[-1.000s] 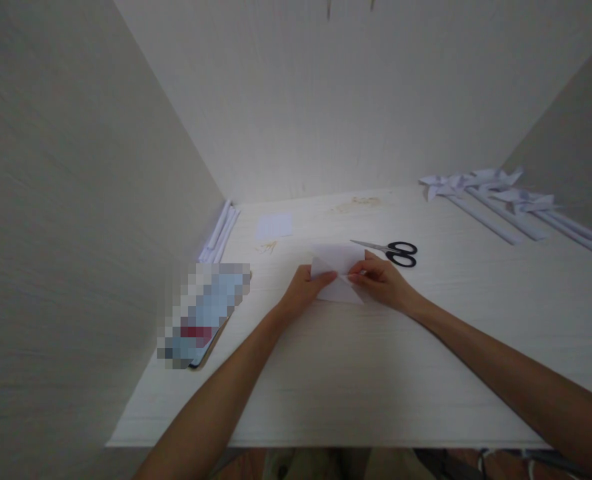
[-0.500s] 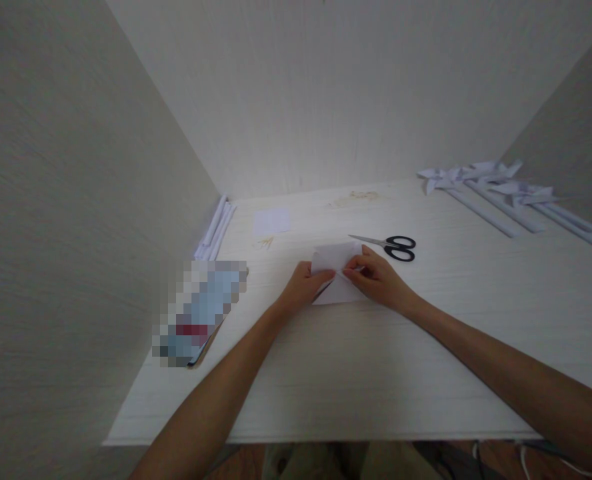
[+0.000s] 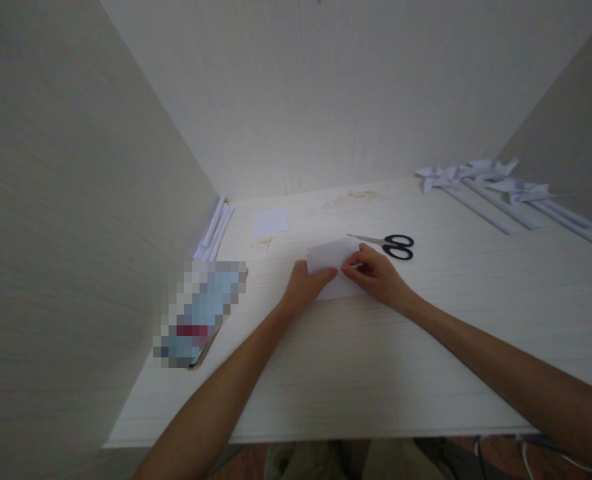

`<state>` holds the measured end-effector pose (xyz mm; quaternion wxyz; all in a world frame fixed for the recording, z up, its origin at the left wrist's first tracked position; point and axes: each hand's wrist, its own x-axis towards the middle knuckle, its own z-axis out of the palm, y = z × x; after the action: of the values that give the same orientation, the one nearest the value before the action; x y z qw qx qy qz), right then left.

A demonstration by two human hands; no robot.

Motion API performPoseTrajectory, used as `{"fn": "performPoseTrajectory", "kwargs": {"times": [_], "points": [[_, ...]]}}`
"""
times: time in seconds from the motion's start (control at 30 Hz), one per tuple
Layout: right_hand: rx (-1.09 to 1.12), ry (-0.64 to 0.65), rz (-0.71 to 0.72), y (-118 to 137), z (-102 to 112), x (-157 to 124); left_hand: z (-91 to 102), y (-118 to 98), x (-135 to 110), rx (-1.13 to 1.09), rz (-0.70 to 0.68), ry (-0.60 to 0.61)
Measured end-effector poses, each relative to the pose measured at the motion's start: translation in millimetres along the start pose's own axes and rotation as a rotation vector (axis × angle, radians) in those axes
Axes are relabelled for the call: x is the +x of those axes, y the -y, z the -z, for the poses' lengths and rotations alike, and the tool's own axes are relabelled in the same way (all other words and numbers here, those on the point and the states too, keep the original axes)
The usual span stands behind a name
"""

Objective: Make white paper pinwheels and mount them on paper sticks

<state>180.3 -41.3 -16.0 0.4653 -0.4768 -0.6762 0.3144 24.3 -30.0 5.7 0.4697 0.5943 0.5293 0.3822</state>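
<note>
1. The left hand (image 3: 306, 287) and right hand (image 3: 376, 277) meet at centre frame. Each grip is pinched narrow on the white sheet of paper (image 3: 329, 255), with the thumb tips almost touching.
2. A second ago a pointed flap stuck out toward the lower right beneath the right hand. Now that corner is gone and the near edge looks straight (the fold seems laid over), so the sheet sits more compact on the table (image 3: 376, 373).
3. Both forearms run in from the bottom corners, wrists low, palms down.
4. Black scissors (image 3: 393, 245) lie just right of the sheet. Paper pinwheels (image 3: 476, 175) sit at upper right and rolled paper sticks (image 3: 215, 230) by the left wall.
</note>
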Motion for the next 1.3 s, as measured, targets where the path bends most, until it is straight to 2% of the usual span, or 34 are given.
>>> {"fn": "performPoseTrajectory", "kwargs": {"times": [0.07, 0.17, 0.3, 0.43, 0.6, 0.77, 0.83, 0.9, 1.0, 1.17, 1.3], "points": [[0.202, -0.067, -0.049, 2, -2, 0, -2.1, 1, 0, -0.082, 0.009, -0.047], [0.514, -0.088, -0.119, 7, -5, -1, -6.7, 3, 0, -0.227, 0.002, -0.069], [0.697, -0.087, -0.224, 9, -6, -1, -12.0, 3, -1, -0.257, 0.002, -0.108], [0.671, -0.146, -0.275, 8, -6, 0, -14.4, 2, -2, -0.225, -0.016, -0.089], [0.601, -0.213, -0.267, 8, -5, 0, -19.1, -2, -5, -0.188, -0.039, -0.107], [0.585, -0.201, -0.274, 8, -2, 0, -19.2, -1, -3, -0.197, 0.010, -0.102], [0.560, -0.181, -0.283, 7, 0, 0, -14.4, 0, 0, -0.295, 0.040, -0.029], [0.534, -0.142, -0.293, 5, 3, 1, -6.6, -1, 4, -0.449, 0.071, 0.101], [0.520, -0.031, -0.305, 3, 7, 2, 6.1, -3, 8, -0.580, 0.104, 0.261], [0.469, 0.094, -0.284, 1, 9, 3, 13.7, -4, 8, -0.377, 0.147, 0.273], [0.416, 0.137, -0.240, -1, 9, 2, 10.9, -2, 6, -0.156, 0.088, 0.240]]}}
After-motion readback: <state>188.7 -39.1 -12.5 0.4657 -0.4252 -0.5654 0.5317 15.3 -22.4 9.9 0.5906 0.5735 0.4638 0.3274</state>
